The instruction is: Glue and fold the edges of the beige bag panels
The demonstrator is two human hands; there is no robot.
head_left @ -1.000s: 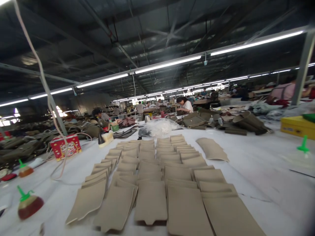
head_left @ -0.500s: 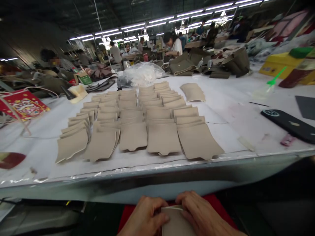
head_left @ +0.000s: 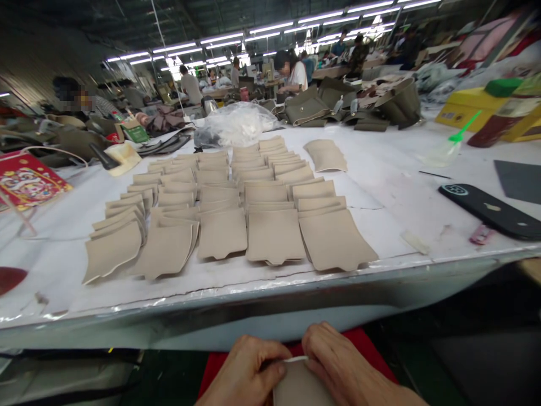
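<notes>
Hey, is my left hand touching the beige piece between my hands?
Touching. The head view shows the left hand with its thumb overlapping the edge of the beige piece, no gap visible.

Left hand and right hand are on the person's side of the near edge of the surface, close together, fingertips directed inward. Left: fingers bent, thumb opposed in a pinch. Right: knuckles raised, fingers curled inward. Right wrist bare, angled inward.
</notes>
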